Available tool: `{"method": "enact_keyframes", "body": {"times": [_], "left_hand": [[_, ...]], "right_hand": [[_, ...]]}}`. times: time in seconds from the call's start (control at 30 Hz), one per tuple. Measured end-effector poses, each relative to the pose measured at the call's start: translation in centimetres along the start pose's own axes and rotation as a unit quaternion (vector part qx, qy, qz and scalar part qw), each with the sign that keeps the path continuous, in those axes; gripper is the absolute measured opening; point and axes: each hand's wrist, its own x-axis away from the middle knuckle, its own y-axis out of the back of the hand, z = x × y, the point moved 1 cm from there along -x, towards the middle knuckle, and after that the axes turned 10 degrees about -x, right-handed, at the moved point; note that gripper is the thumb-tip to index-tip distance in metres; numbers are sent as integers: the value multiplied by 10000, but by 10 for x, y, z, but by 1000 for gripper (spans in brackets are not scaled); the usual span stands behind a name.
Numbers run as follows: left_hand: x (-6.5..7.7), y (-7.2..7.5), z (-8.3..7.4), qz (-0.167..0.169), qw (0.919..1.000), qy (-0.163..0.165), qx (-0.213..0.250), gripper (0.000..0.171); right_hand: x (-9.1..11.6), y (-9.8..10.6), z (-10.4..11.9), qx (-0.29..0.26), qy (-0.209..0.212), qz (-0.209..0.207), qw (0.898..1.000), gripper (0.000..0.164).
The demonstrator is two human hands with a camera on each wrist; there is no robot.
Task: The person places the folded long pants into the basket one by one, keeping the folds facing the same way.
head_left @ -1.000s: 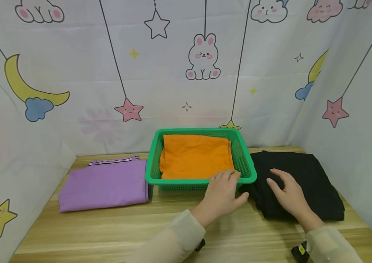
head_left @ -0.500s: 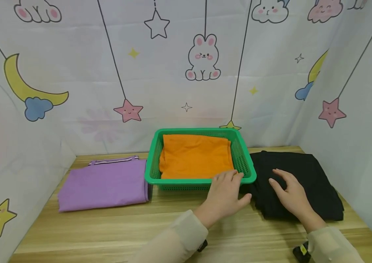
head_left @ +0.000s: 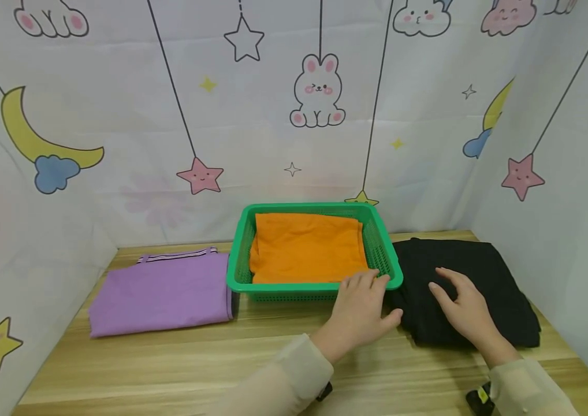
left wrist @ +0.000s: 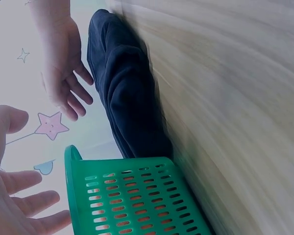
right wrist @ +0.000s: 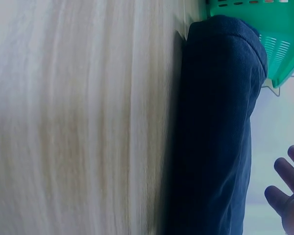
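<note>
Folded orange cloth lies inside a green plastic basket at the back middle of the table. My left hand hovers at the basket's front right rim, fingers spread and loosely bent, holding nothing. Whether its fingertips touch the rim, I cannot tell. To the right sits a folded black garment, against the basket's side. Over that garment is my right hand, its fingers relaxed and nothing in them; the left wrist view shows a gap between this hand and the dark fabric.
A folded purple cloth with a striped band lies left of the basket. All of it rests on a wooden table. White printed curtains close off the back and both sides.
Both hands have drifted slightly to the right, still with nothing in them. The head view has shifted a little. Basket and cloths stay where they were.
</note>
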Motion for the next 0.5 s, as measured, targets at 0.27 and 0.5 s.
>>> {"method": "enact_keyframes", "body": {"times": [0.27, 0.5], "left_hand": [[0, 0, -5, 38, 9999, -16, -125, 62], [0, -2, -11, 19, 9999, -59, -153, 63]], "right_hand": [[0, 3, -2, 1, -10, 17, 10000, 54], [1, 5, -3, 35, -35, 16, 10000, 54]]}}
